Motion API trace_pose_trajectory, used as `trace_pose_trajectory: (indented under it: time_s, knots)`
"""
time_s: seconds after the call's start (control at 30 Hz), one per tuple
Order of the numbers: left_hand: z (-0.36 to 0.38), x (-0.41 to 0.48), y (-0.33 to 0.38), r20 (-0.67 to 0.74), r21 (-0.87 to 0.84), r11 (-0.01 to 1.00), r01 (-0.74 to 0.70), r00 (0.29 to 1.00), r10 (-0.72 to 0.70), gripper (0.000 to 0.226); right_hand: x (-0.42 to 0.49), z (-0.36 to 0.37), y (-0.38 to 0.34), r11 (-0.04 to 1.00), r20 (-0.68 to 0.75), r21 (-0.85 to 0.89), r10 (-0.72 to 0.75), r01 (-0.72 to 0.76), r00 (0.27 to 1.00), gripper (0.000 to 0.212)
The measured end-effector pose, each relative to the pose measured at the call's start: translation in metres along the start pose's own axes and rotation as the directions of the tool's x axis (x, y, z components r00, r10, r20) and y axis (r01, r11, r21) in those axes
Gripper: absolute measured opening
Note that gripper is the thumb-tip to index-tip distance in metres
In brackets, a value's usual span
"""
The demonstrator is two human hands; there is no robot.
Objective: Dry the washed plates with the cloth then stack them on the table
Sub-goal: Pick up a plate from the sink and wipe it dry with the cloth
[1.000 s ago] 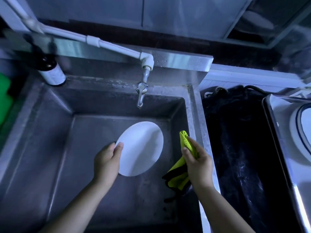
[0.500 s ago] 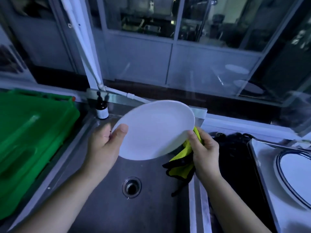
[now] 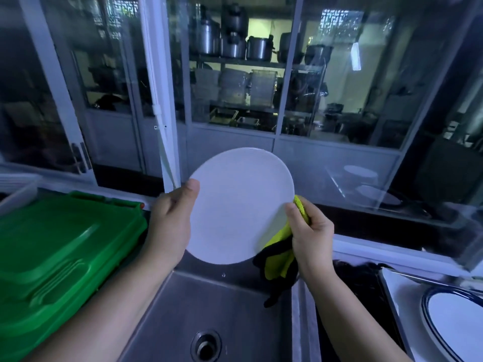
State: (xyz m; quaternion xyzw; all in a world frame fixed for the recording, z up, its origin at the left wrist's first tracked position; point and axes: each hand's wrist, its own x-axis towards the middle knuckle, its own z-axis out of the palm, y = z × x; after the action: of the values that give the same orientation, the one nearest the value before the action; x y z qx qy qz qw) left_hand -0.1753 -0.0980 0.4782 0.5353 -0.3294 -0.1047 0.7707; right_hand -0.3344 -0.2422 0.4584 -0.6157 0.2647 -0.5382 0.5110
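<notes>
Head view. Left of the sink [image 3: 209, 309]: a green lidded crate [image 3: 60, 257], touched by neither of the hands.

Above the sink's back edge: left hand [image 3: 172, 220] clamped on the left rim of the white plate [image 3: 240, 205], thumb flat on the near face, fingers hidden behind. Plate up in the air, nearly upright, face toward the camera, in contact only with the two hands and the cloth [image 3: 279, 259].

At the plate's right rim: right hand [image 3: 311, 236] curled round the bunched yellow-and-black cloth, thumb pressed on the plate's near face, cloth sandwiched between fingers and rim. Loose end of the cloth hanging down over the sink's right edge.

Right of the sink: a blue-rimmed plate [image 3: 454, 325] lying flat on a tray [image 3: 392, 291], well apart from both hands.

Against half a second earlier: white plate lifted higher above the sink and tipped from a slant to nearly upright; same holds on both rims, left thumb in front, right hand with cloth at the right edge. Small dark bottle behind the sink gone from view.
</notes>
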Motion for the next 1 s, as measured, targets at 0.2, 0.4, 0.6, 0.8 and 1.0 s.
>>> trace_pose_trajectory:
  time_s: [0.2, 0.4, 0.6, 0.8, 1.0]
  knots:
    - [0.003, 0.01, 0.01, -0.092, -0.02, 1.0, 0.015, 0.996, -0.017, 0.059, 0.004, 0.018, -0.025, 0.755, -0.049, -0.45, -0.554, 0.477, 0.831, 0.042]
    - [0.009, 0.017, 0.018, -0.115, 0.069, 0.997, 0.022, 0.993, -0.014, 0.071, 0.001, 0.071, -0.043, 0.429, 0.264, -0.66, -0.635, 0.616, 0.726, 0.051]
    - [-0.003, 0.041, 0.042, -0.097, -0.045, 0.988, 0.144, 0.984, -0.148, 0.053, -0.017, 0.114, -0.051, 0.304, 0.509, -0.454, -0.683, 0.838, 0.524, 0.042]
    - [-0.026, 0.062, 0.054, -0.116, 0.021, 0.998, 0.053, 0.992, -0.05, 0.065, -0.024, 0.088, -0.021, 0.141, 0.649, -0.412, -0.648, 0.9, 0.399, 0.038]
    - [-0.034, 0.061, 0.056, -0.072, 0.185, 0.983, 0.002, 0.997, 0.011, 0.067, 0.011, 0.074, -0.031, 0.158, 0.524, -0.61, -0.655, 0.777, 0.545, 0.038]
